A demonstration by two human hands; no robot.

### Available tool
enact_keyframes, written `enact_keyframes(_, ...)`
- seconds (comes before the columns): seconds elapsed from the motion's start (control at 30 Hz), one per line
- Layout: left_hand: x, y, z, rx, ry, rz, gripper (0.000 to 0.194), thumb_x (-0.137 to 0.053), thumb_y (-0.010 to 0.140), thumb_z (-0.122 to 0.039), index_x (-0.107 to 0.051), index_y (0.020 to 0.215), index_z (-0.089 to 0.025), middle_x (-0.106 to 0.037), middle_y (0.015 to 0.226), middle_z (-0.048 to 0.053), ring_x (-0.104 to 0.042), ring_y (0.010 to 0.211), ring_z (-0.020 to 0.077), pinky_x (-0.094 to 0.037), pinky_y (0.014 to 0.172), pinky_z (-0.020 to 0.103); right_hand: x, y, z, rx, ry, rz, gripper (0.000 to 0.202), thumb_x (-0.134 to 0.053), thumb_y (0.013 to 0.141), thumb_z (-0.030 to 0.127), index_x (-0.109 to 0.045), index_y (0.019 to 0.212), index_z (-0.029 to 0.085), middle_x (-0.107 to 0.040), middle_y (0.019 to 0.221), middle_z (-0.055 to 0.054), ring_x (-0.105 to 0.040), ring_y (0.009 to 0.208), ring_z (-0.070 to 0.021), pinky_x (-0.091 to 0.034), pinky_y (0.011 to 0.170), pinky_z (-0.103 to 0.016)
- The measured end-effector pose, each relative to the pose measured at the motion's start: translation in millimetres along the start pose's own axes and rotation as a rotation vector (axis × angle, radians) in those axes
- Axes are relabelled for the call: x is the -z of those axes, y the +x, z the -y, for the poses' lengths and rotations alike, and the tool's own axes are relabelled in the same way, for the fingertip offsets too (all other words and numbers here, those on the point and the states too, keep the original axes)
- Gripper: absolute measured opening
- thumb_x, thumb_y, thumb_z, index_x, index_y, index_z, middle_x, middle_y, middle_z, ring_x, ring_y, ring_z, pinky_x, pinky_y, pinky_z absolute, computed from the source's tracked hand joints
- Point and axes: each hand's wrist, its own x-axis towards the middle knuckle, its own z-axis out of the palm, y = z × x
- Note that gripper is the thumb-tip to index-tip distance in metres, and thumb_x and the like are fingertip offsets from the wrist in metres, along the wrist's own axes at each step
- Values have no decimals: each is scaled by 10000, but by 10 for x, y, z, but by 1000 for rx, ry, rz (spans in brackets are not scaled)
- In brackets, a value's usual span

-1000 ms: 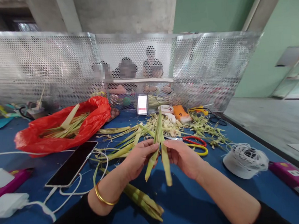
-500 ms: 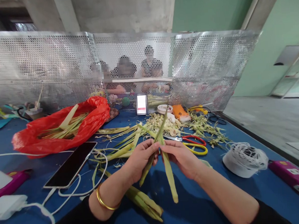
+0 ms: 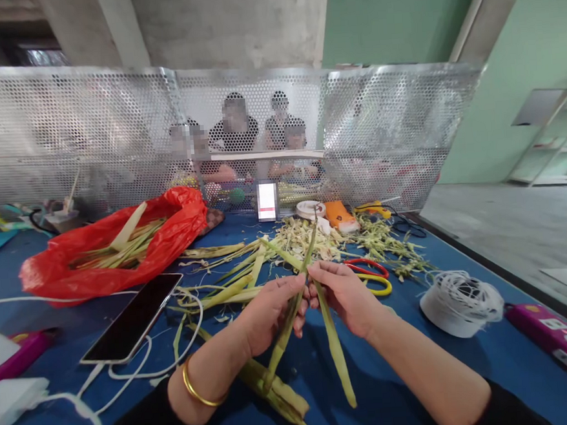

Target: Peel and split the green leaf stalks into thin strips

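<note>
My left hand (image 3: pixel 275 307), with a gold bangle on its wrist, pinches a long green plant stalk (image 3: pixel 283 339) that points up and away from me. Close beside it, my right hand (image 3: pixel 342 292) grips a flat green leaf strip (image 3: pixel 339 354) whose lower end hangs toward me. Stalk and strip cross where my fingertips meet; whether they are joined there is hidden. Below my left hand a thicker bundle of leaves (image 3: pixel 279 394) lies on the blue table. Just beyond my right hand are scissors with red and yellow handles (image 3: pixel 378 285), their blades covered.
A red plastic bag (image 3: pixel 98 280) of stalks stands at left, near a phone (image 3: pixel 133 320) with white cables. Leaf scraps (image 3: pixel 392 240) lie behind my hands. At right sit a spool of white cord (image 3: pixel 460 307) and a purple power strip (image 3: pixel 555 342). People sit behind a perforated screen (image 3: pixel 383 115).
The hanging strip end has swung right and toward me. My right hand has shifted slightly and now covers the scissor blades. The stalk's lower end reaches further down.
</note>
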Motion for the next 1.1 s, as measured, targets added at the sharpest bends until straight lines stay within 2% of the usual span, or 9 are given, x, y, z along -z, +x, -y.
enact_keyframes(0.13, -35, 11, 25, -68, -20, -101, 287, -573, 826, -409, -521, 686, -164, -466, 505, -52, -387, 355, 55, -361, 361, 183, -18, -25, -12, -69, -2, 30, 262, -711, 703, 358, -559, 643, 153, -573, 513, 19, -535, 417, -93, -376, 428, -202)
enact_keyframes(0.23, -21, 24, -4, -56, -96, -192, 257, -549, 842, -361, -497, 677, -171, -423, 481, -70, -364, 345, 50, -353, 366, 182, -21, -56, 58, -57, 56, 25, 250, -709, 685, 320, -535, 609, 157, -542, 492, 32, -516, 406, -91, -367, 417, -201)
enact_keyframes(0.43, 90, 54, -119, -15, -266, -353, 221, -510, 866, -294, -461, 687, -173, -382, 501, -83, -357, 365, 36, -327, 370, 162, 9, -102, 245, -22, 162, 108, 233, -655, 734, 289, -520, 590, 166, -488, 493, 45, -477, 412, -81, -391, 439, -211)
enact_keyframes(0.63, 219, 74, -204, -60, -348, -477, 225, -467, 904, -285, -448, 712, -169, -370, 517, -87, -331, 352, 22, -290, 354, 151, 28, -126, 263, 52, 166, 150, 192, -607, 771, 256, -542, 613, 169, -479, 489, 42, -476, 417, -87, -373, 436, -217)
enact_keyframes(0.73, 250, 70, -235, -90, -336, -482, 225, -496, 891, -301, -457, 717, -165, -377, 525, -85, -314, 352, 15, -253, 341, 143, 15, -133, 261, 71, 88, 129, 211, -626, 755, 273, -539, 595, 166, -490, 467, 37, -501, 404, -99, -362, 420, -220)
enact_keyframes(0.87, 178, 38, -205, -106, -226, -388, 215, -605, 821, -346, -564, 812, -135, -374, 516, -94, -242, 336, -3, -154, 316, 132, -21, -129, 205, 19, -105, 53, 280, -675, 728, 350, -525, 577, 168, -551, 470, 26, -518, 390, -100, -398, 422, -228)
enact_keyframes(1.0, 83, 4, -154, -87, -156, -308, 235, -733, 699, -284, -619, 817, -116, -386, 501, -93, -226, 336, -15, -123, 317, 128, -81, -128, 95, -97, -313, 133, 338, -685, 710, 450, -538, 613, 161, -624, 521, 0, -567, 402, -113, -396, 406, -216)
enact_keyframes(1.1, 97, 6, -181, -94, -158, -359, 187, -736, 692, -251, -626, 741, -108, -357, 458, -94, -235, 334, -10, -132, 313, 128, -100, -135, 45, -186, -332, 201, 336, -702, 689, 457, -555, 662, 155, -656, 569, -13, -589, 426, -113, -377, 402, -197)
